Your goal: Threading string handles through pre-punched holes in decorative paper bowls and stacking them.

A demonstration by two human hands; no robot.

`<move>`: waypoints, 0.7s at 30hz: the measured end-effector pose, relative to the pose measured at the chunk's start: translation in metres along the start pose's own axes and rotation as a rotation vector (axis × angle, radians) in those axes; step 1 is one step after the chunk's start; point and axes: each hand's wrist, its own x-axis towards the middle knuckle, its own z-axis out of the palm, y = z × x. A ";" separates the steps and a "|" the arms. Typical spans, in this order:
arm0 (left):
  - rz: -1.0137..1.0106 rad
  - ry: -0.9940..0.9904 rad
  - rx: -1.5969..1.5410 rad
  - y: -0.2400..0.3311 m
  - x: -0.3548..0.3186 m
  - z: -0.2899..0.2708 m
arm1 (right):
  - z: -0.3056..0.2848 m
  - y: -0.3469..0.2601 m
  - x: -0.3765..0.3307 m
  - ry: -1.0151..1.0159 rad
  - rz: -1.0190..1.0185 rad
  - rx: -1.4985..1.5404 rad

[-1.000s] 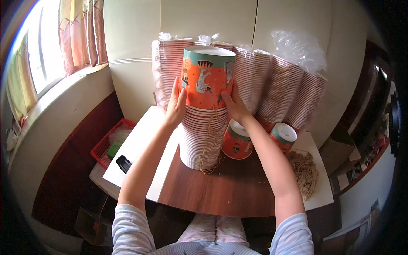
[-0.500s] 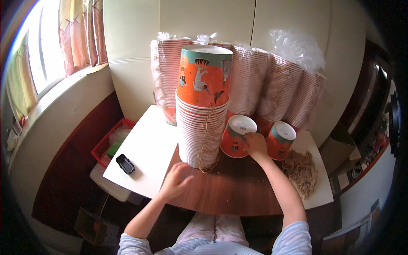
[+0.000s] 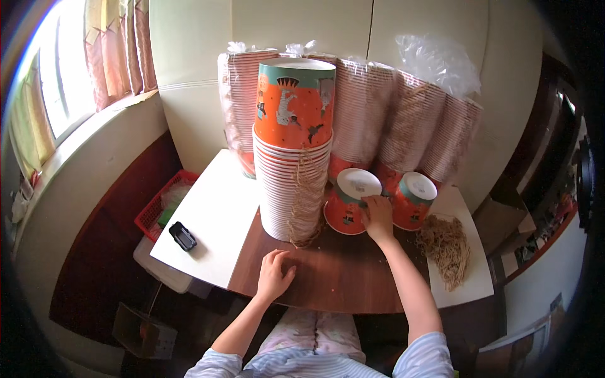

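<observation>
My right hand [image 3: 377, 217] is on the side of an orange and green paper bucket [image 3: 345, 211] that stands upside down, its fingers curled against the wall near the pale base. Where the thumb sits is hidden. Over the brown table front, my left hand [image 3: 275, 274] holds nothing; its fingers are bent and the thumb stands apart. Just beyond it rises a tall nested stack of upside-down buckets [image 3: 277, 189], with strands of tan twine [image 3: 305, 201] hanging down its right side. A smaller upturned orange bucket [image 3: 411, 205] stands to the right of my right hand.
Several plastic-wrapped bucket stacks [image 3: 362, 113] line the back by the wall. A loose heap of tan twine [image 3: 446, 249] lies at the right on the white board. At the left are a small black plastic holder [image 3: 183, 236] and a red basket [image 3: 148, 219] beyond the table's edge.
My left hand has moved right and slightly nearer, its fingers curling more. My right hand remains at the same bucket, its fingers now closer around the side. The view has shifted slightly.
</observation>
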 end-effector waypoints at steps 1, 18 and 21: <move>-0.023 0.021 -0.009 0.001 0.001 0.000 | -0.002 0.001 -0.003 0.012 0.032 0.042; -0.026 0.016 0.050 0.006 0.000 0.001 | -0.081 -0.025 -0.075 0.341 0.864 1.444; -0.015 0.007 0.060 0.004 0.001 0.003 | -0.076 -0.022 -0.103 0.165 0.960 1.891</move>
